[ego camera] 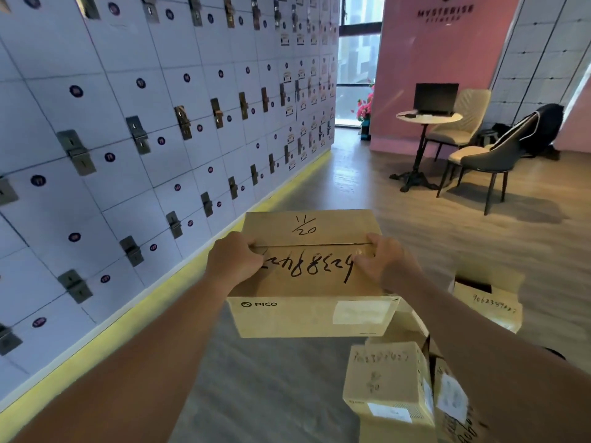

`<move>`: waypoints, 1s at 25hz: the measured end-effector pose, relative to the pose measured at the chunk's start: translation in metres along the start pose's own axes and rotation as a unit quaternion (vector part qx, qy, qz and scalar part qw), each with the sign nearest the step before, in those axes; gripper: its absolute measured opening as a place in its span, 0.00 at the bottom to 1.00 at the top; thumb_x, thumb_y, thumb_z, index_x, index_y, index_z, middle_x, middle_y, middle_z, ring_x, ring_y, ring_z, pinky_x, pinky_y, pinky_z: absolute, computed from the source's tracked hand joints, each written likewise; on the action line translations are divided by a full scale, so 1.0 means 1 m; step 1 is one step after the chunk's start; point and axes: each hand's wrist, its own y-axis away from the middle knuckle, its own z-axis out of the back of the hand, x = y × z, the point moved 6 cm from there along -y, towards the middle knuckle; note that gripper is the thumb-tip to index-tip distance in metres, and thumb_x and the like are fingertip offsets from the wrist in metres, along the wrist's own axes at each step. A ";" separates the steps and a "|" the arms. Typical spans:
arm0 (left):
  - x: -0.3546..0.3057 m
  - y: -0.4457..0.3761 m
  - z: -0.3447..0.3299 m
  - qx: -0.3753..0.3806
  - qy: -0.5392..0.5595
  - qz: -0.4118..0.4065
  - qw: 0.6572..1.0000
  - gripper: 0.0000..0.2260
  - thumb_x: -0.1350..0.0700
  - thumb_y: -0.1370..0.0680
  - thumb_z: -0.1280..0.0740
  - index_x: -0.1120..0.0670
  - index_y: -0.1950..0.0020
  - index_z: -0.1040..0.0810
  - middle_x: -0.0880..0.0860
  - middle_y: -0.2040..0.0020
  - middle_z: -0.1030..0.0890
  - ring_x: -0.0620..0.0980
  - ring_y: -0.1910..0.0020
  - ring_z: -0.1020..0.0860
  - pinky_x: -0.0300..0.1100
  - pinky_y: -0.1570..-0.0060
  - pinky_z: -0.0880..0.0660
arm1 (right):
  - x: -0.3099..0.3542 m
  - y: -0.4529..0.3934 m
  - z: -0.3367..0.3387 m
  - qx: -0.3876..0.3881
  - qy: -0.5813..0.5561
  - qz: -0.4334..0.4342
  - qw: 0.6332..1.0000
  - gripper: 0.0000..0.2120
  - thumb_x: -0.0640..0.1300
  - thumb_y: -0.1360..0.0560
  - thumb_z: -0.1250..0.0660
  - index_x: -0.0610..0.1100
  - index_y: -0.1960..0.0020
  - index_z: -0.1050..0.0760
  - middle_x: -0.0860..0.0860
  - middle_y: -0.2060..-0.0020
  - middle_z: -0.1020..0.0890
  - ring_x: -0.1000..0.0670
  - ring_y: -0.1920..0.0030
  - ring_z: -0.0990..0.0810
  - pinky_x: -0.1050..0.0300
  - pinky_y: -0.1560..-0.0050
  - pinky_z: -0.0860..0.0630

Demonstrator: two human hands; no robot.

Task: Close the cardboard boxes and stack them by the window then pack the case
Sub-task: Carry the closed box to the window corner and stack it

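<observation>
Both forearms reach in from six o'clock, and my left hand and right hand each curl over an end of the closed cardboard box, thumbs on the top flaps near the centre seam, fingers wrapped down the short sides. I carry it at chest height, dead centre of my view, off the floor. Its flaps lie shut with black handwriting across them, and a white label sits on the near face.

My judgement is that it is fairly light, since a grip at the two ends keeps it level. The card is stiff but the flaps look untaped, so I would keep my thumbs pressing them down and avoid squeezing the walls inward. A hold lower on the short sides would suit setting it down.

At four o'clock, more boxes stand on the floor, one further back with its top open. The window is well ahead at twelve o'clock, past the locker wall on my left. A small bench with a laptop stands at two o'clock.
</observation>
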 end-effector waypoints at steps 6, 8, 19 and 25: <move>0.008 -0.133 -0.011 -0.017 0.032 -0.004 0.999 0.15 0.52 0.27 0.27 0.51 0.41 0.17 0.53 0.47 0.18 0.54 0.49 0.21 0.42 0.56 0.30 | 0.033 -0.130 -0.026 -0.009 0.000 0.030 1.000 0.24 0.61 0.27 0.32 0.50 0.35 0.25 0.60 0.63 0.29 0.48 0.58 0.25 0.50 0.56 0.24; 0.022 -0.191 -0.019 -0.021 0.033 -0.009 0.999 0.16 0.52 0.27 0.28 0.50 0.40 0.17 0.52 0.46 0.17 0.54 0.49 0.21 0.41 0.56 0.30 | 0.048 -0.184 -0.047 -0.011 0.005 0.037 0.999 0.24 0.60 0.27 0.31 0.48 0.37 0.24 0.55 0.59 0.26 0.46 0.55 0.24 0.47 0.52 0.22; 0.037 -0.530 -0.051 -0.026 0.045 -0.095 0.994 0.12 0.49 0.27 0.26 0.52 0.47 0.16 0.52 0.52 0.16 0.47 0.59 0.28 0.34 0.68 0.41 | 0.118 -0.468 -0.109 -0.052 0.007 -0.025 0.998 0.25 0.57 0.27 0.28 0.47 0.35 0.23 0.52 0.56 0.23 0.49 0.55 0.27 0.54 0.58 0.30; -0.001 -0.708 -0.123 -0.009 0.030 -0.127 0.991 0.12 0.49 0.28 0.26 0.51 0.47 0.16 0.51 0.52 0.17 0.47 0.60 0.28 0.35 0.68 0.40 | 0.093 -0.645 -0.130 -0.069 0.011 -0.043 0.997 0.25 0.58 0.27 0.29 0.47 0.33 0.24 0.50 0.55 0.21 0.50 0.56 0.28 0.57 0.63 0.34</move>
